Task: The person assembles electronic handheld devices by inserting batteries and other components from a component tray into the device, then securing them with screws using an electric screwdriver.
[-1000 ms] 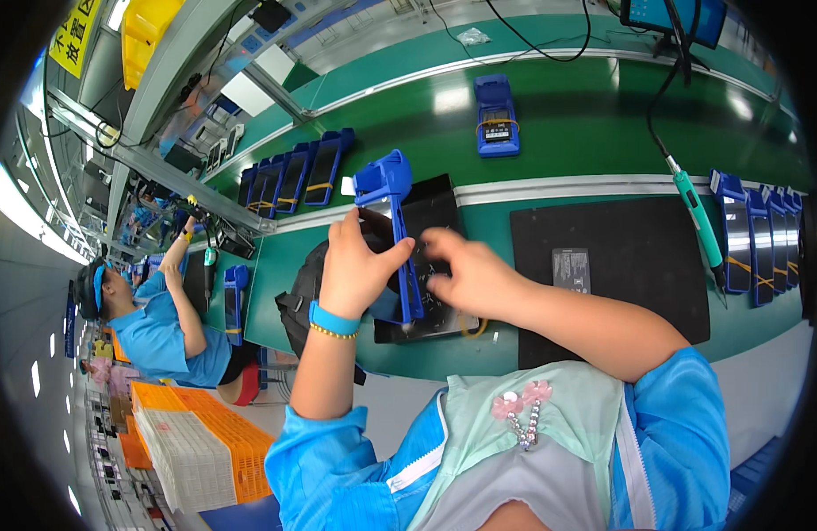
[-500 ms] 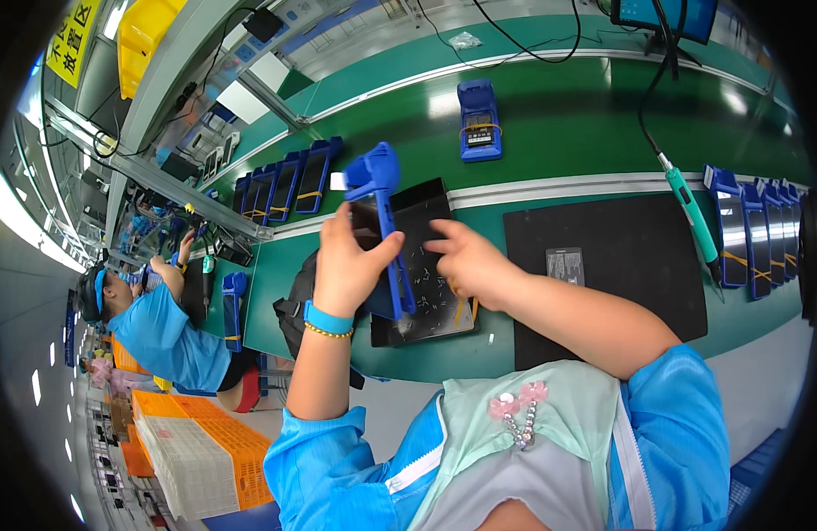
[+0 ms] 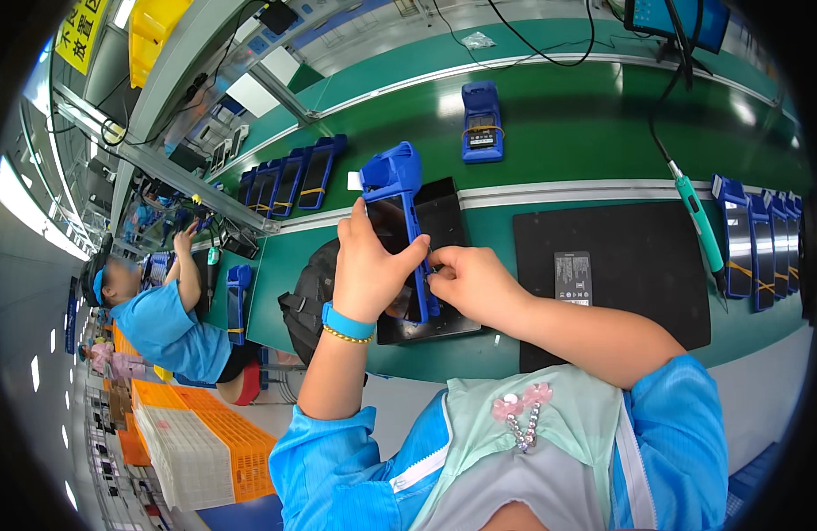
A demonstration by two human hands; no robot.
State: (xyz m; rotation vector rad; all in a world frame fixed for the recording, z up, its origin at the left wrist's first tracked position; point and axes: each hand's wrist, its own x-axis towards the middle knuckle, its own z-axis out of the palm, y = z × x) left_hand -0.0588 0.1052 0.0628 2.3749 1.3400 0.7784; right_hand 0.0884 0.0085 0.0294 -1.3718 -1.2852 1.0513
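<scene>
A blue-framed handheld terminal (image 3: 398, 232) with a dark screen and a bulky blue head stands tilted in my left hand (image 3: 370, 265). The fingers wrap its left side and the thumb lies across to its right edge. At that right edge my right hand (image 3: 468, 281) is closed in a pinch, its fingertips against the frame. Whatever is between those fingertips is too small to make out. Beneath and behind the terminal lies a black tray (image 3: 445, 219), partly covered by it and my hands.
A black mat (image 3: 629, 265) with a battery (image 3: 573, 278) lies to the right. A teal electric screwdriver (image 3: 697, 217) hangs beside more terminals (image 3: 736, 239). Another terminal (image 3: 483, 124) lies ahead, several (image 3: 316, 173) at left. A black bag (image 3: 313, 296) and a co-worker (image 3: 174, 327) are left.
My right hand has gone from open over the tray to a pinch at the terminal's right edge. The terminal has turned, so its screen shows more.
</scene>
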